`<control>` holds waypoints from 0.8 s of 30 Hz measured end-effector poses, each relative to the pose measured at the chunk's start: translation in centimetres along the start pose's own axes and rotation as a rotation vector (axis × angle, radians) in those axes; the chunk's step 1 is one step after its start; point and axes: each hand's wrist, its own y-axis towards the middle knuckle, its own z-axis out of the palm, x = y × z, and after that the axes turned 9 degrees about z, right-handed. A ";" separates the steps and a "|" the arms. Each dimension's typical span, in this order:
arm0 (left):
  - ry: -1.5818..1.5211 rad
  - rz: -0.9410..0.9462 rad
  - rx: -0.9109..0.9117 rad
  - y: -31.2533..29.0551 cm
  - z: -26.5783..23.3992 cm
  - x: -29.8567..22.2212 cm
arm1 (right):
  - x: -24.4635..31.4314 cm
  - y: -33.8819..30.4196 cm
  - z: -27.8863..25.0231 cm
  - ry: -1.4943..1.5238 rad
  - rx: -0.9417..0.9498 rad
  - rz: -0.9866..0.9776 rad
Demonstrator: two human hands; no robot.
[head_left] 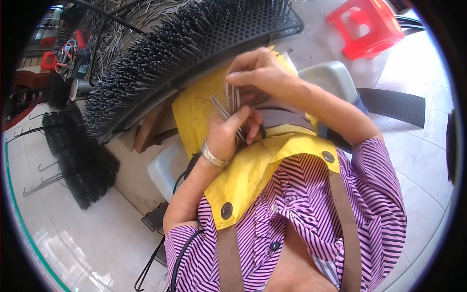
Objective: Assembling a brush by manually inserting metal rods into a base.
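Note:
Thin grey metal rods stick up in a small bundle from my left hand, whose fingers are closed around them over my lap. Just above, my right hand is closed in a pinch at the upper ends of some rods; motion blur hides how many it holds. In front of both hands stands a long black perforated rack. Many dark thin rods stand upright in its holes, packed densely on the left and middle, with bare holes toward the right. A yellow apron covers my lap.
Loose metal rods lie in a heap behind the rack. A red plastic stool stands at the far right. Black bristly bundles with wire hooks are at the left. A dark textured strip lies beside my pale seat.

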 end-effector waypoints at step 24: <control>0.007 -0.073 -0.003 0.1 -0.5 0.0 | 4.5 8.0 -6.8 0.024 -0.531 -0.715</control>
